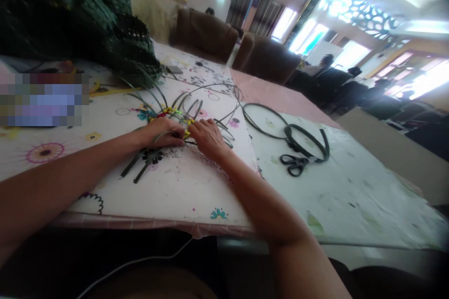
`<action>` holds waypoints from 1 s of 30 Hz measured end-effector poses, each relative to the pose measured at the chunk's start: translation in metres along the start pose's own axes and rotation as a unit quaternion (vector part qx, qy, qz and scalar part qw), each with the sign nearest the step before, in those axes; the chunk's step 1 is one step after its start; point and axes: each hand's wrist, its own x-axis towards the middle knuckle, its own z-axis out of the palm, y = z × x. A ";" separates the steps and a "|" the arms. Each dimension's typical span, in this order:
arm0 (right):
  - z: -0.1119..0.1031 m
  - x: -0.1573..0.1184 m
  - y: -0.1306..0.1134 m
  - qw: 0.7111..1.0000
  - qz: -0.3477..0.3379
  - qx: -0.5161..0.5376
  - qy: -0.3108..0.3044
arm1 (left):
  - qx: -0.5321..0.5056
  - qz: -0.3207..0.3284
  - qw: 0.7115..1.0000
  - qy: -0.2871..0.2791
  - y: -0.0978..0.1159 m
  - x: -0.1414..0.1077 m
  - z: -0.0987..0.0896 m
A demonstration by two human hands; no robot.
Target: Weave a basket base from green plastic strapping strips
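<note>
A small piece of weaving made of dark strips (159, 91) lies on the flowered tablecloth, its loose ends curving out on several sides. Yellow, red and green bits (168, 111) show along its far edge. My left hand (164, 131) is closed at its near side, thumb and fingers pinched on the strips. Close beside it, my right hand (207, 136) bends its fingers down over the right part of the weaving. Both hands hide the middle, so the exact strip under each fingertip cannot be made out.
Black-handled scissors (294, 163) and a coiled dark strip (308, 145) lie to the right, with thinner strip loops (264, 121) behind them. Dark green woven baskets (129, 46) are heaped at the back left. Brown chairs (205, 35) stand beyond the table; people sit farther off.
</note>
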 end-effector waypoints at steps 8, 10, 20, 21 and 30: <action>-0.011 -0.007 0.011 0.993 0.025 0.024 0.110 | -0.021 -0.023 0.999 0.008 0.003 0.002 -0.001; -0.017 -0.008 0.011 0.995 0.054 0.023 0.079 | -0.021 -0.017 1.000 0.013 0.001 0.002 0.000; -0.023 -0.003 0.013 0.983 0.125 0.055 -0.121 | -0.054 0.004 0.998 -0.020 -0.007 0.001 -0.013; -0.025 -0.003 0.013 0.983 0.127 0.059 -0.121 | -0.058 0.007 0.998 -0.023 -0.010 0.000 -0.016; -0.039 -0.004 -0.006 0.972 0.151 0.076 -0.162 | -0.079 -0.006 0.996 -0.050 -0.023 -0.001 -0.023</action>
